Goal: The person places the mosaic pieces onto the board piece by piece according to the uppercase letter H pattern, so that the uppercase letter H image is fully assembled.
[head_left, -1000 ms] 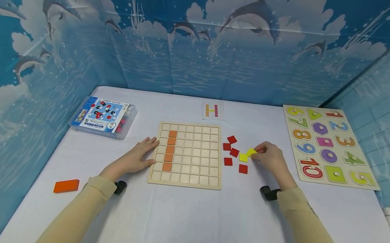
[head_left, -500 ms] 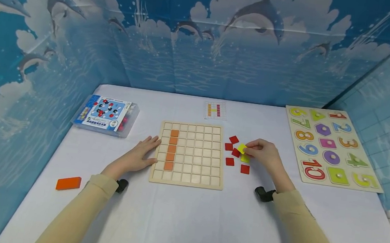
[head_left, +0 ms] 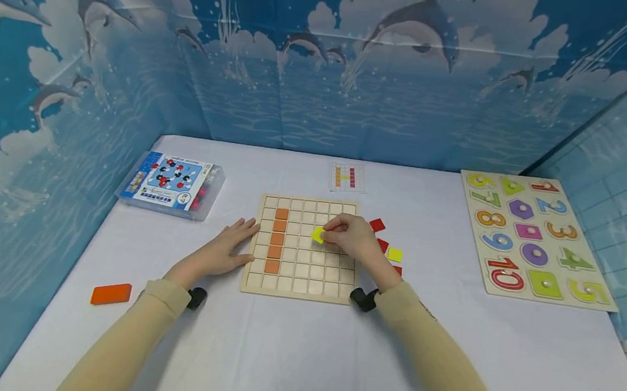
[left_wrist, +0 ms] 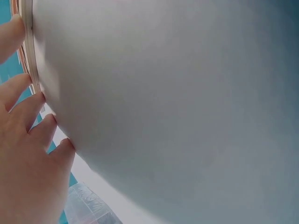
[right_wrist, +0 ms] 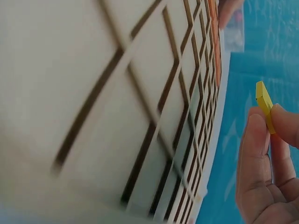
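Note:
My right hand (head_left: 350,236) pinches a yellow square tile (head_left: 318,234) between thumb and fingers, over the middle of the wooden grid board (head_left: 297,292). In the right wrist view the tile (right_wrist: 264,105) stands on edge between the fingertips. A column of orange tiles (head_left: 277,239) fills cells on the board's left side. My left hand (head_left: 218,250) lies with spread, straight fingers at the board's left edge; the left wrist view shows its fingertips along that edge. Right of the board lie another yellow tile (head_left: 395,255) and several red tiles (head_left: 377,225), some hidden behind my right hand and wrist.
A small pattern card (head_left: 348,178) lies behind the board. To the back left sits a clear plastic box (head_left: 171,184) with a printed label. An orange block (head_left: 111,294) is at the front left, and a number puzzle board (head_left: 533,238) at the right.
My right hand has picked up a yellow tile from beside the board and carried it left over the grid. The left hand stays at the board's edge.

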`<state>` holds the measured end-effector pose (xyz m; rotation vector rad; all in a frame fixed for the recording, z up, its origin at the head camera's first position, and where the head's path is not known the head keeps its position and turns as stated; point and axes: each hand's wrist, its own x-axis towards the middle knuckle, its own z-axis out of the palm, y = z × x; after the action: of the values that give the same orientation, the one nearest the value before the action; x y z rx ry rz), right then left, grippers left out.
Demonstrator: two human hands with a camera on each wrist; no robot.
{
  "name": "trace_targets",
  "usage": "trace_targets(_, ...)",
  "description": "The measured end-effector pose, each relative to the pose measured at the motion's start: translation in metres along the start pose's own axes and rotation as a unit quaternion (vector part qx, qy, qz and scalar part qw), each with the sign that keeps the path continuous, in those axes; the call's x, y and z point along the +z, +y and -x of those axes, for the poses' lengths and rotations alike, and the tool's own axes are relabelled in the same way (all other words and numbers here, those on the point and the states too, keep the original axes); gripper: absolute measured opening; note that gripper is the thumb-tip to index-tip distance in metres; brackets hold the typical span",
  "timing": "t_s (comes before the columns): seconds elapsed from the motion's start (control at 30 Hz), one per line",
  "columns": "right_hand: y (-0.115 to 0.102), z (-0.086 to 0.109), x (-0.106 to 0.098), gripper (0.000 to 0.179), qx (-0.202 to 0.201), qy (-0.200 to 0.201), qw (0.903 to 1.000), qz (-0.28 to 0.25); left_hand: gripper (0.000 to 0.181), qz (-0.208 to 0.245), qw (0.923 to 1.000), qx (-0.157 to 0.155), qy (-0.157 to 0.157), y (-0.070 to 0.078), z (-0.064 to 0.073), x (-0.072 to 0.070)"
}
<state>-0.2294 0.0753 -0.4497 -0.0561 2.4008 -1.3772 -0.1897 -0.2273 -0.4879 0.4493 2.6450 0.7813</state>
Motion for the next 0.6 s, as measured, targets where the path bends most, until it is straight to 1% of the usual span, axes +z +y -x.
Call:
trace_targets(0.13, -0.011, -0.008, 0.02, 0.013, -0.02, -0.022, 0.9994, 0.017, 0.072, 0.001, 1.0, -0.004, -0.001, 0.001, 0.0, 0.0)
trace_targets(0.27, -0.017, -0.016, 0.034, 0.009, -0.025, -0.033, 0.9982, 0.043, 0.073, 0.004, 0.9999, -0.01, -0.004, 0.0, 0.0, 0.0)
trace_targets(0.43, -0.021, -0.023, 0.044, 0.007, -0.035, -0.035, 0.9953, 0.083, 0.073, 0.002, 0.9998, -0.017, -0.007, 0.001, -0.001, 0.001)
trace_targets(0.53, -0.022, -0.025, 0.048, 0.006, -0.034, -0.038, 0.9946, 0.091, 0.073, 0.003, 0.9999, -0.01, -0.003, 0.001, 0.0, 0.0)
trace_targets(0.6, -0.022, -0.026, 0.05, 0.006, -0.031, -0.041, 0.9947, 0.089, 0.073, 0.006, 0.9999, -0.012, -0.003, 0.002, 0.0, 0.0)
